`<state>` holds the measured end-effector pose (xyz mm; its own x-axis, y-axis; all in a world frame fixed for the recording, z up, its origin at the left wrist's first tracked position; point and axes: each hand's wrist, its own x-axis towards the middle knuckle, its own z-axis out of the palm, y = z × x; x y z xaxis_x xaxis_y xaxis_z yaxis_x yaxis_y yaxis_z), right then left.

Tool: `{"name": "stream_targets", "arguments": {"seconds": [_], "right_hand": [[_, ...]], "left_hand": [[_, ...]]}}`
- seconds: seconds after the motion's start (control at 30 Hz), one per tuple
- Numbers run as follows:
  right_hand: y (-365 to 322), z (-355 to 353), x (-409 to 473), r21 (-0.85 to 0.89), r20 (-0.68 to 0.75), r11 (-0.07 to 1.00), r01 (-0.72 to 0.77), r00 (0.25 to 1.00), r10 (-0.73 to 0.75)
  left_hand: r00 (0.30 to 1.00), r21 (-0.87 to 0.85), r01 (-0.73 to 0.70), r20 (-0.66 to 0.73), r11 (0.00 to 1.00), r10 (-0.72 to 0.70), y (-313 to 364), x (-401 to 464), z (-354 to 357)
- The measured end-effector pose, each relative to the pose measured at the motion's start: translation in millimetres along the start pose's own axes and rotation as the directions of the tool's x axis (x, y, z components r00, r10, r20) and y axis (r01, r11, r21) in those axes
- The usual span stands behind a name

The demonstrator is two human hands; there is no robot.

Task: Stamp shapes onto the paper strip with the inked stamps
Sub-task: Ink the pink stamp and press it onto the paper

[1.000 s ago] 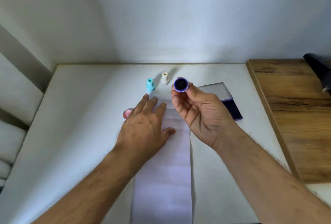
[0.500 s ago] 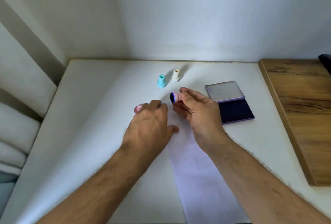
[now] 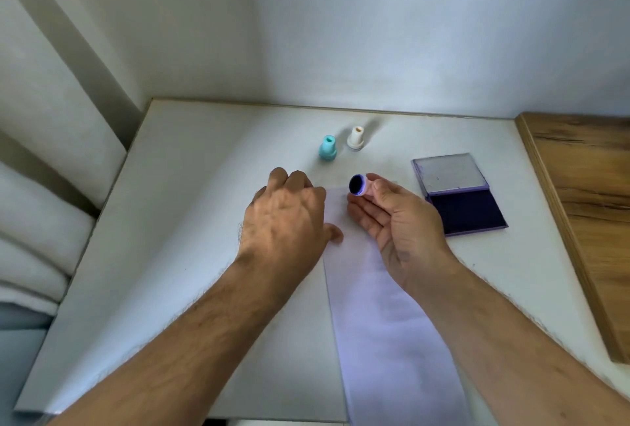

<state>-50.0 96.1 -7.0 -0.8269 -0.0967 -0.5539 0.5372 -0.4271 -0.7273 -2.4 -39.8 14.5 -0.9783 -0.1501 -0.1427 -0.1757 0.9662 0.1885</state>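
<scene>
while the left hand rests curled on the paper strip, the right hand pinches a pink stamp.

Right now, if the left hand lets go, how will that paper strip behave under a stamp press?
Paper strip looks thin and floppy, lying flat; probably slides on the smooth white table. The left hand rests at its edge, so unpinned it likely skews or lifts with the inked stamp.

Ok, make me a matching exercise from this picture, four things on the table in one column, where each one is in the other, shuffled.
1. teal stamp
2. pink stamp
3. ink pad
4. paper strip

A. under the left hand
B. open, by the wooden board
C. upright beside the white stamp
D. held in the right hand

Pairs: 1-C, 2-D, 3-B, 4-A
</scene>
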Motion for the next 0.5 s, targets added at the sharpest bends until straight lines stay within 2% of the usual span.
{"name": "stream_targets", "arguments": {"seconds": [0.1,0.2,0.33,0.5], "right_hand": [[4,5,-3,-0.21,0.008,0.965,0.159,0.987,-0.161],[9,7,-2,-0.343,0.022,0.896,0.281,0.956,-0.291],[11,4,2,-0.561,0.038,0.731,0.388,0.895,-0.445],[9,14,-1,-0.691,0.122,0.554,0.465,0.83,-0.544]], "left_hand": [[0.999,0.024,-0.026,-0.018,0.999,0.027,-1,2,2],[0.999,0.037,-0.024,-0.039,0.999,0.026,-5,4,5],[0.998,0.057,-0.022,-0.062,0.998,0.025,-8,7,8],[0.996,0.041,0.0,-0.091,0.999,0.003,-11,10,10]]}}
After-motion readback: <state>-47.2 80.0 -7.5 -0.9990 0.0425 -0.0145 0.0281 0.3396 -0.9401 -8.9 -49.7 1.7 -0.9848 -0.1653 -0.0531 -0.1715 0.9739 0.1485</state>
